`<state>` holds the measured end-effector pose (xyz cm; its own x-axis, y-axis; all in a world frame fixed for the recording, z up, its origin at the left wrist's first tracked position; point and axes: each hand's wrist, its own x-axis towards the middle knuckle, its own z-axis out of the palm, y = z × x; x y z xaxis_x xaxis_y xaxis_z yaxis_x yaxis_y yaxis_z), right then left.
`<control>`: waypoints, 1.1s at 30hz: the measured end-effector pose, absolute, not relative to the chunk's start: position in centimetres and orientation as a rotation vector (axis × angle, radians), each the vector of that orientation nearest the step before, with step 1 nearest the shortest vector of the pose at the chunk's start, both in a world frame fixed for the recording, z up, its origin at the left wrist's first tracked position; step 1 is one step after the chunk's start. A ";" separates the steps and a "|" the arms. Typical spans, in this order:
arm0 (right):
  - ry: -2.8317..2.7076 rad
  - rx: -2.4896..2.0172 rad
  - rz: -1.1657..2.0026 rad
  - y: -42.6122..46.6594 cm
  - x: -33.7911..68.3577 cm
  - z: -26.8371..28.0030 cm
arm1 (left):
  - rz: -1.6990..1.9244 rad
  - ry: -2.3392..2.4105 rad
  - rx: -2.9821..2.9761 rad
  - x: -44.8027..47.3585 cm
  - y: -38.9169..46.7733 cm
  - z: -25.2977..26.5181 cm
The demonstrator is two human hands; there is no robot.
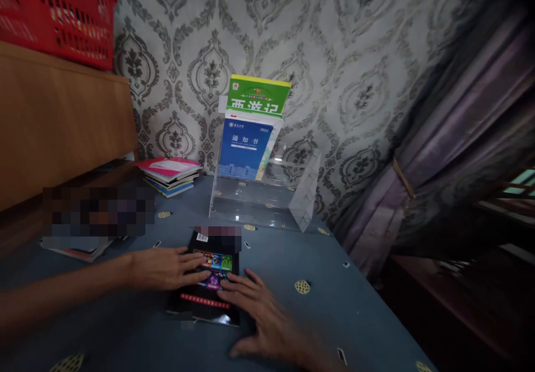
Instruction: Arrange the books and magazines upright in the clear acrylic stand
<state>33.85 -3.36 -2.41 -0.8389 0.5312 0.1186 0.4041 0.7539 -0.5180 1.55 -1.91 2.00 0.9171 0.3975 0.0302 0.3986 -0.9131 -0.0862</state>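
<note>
A black book (204,314) with small colourful pictures and a red strip of print lies flat on the blue-grey cloth. My left hand (167,269) rests on it from the left, fingers stretched across the pictures. From the right, my right hand (259,305) lays its spread fingertips on the same cover, the thumb apart on the cloth side. Behind the book stands a clear plastic book rack (267,196) with tiers. In it, a blue booklet (246,149) leans in front of a green book (259,90).
A stack of books (171,179) with a pink cover on top sits left of the rack. More books (90,247), partly blurred, lie at the left. A red basket (62,20) stands on a wooden cabinet (62,121). A purple curtain (388,210) hangs at the right.
</note>
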 end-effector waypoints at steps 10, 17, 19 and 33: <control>-2.705 -0.663 0.671 -2.5 34.2 -2.5 | -0.493 -0.876 -3.153 0.8 -1.8 -0.8; -2.466 -0.557 0.794 -1.0 34.9 -2.8 | -0.977 -1.216 -3.220 0.3 0.1 -1.5; -2.381 -0.574 0.909 -0.6 34.7 -1.8 | -1.103 -1.327 -3.222 1.0 0.9 -0.5; -1.846 -0.770 0.953 7.4 28.2 -2.0 | -2.175 -2.110 -2.298 4.1 5.1 3.5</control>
<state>28.20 7.37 -1.98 -0.4077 0.8073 0.4267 0.1194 0.5104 -0.8516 4.11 5.10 3.47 -0.1361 0.9511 0.2772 0.2484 -0.2381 0.9389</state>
